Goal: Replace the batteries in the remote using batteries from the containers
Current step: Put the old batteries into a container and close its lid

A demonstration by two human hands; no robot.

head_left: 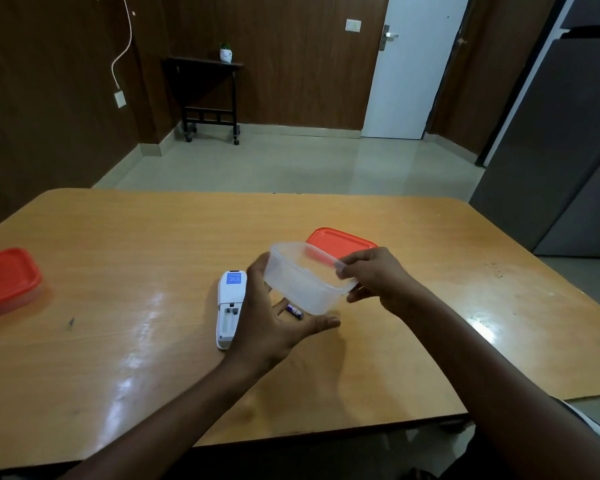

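A clear plastic container (302, 282) is tilted above the table, and my right hand (371, 278) grips its right rim. My left hand (274, 317) is spread open under and beside its left wall, palm up. A small purple battery (294, 311) lies by the fingers of my left hand, under the container. The white remote (230, 308) lies face down on the table left of my left hand, its battery bay open and empty. An orange lid (340, 242) lies on the table behind the container.
A second container with an orange lid (6, 282) stands at the table's left edge. The wooden table (118, 341) reaches from the near edge to the far edge. A grey fridge (561, 150) stands at the right beyond the table.
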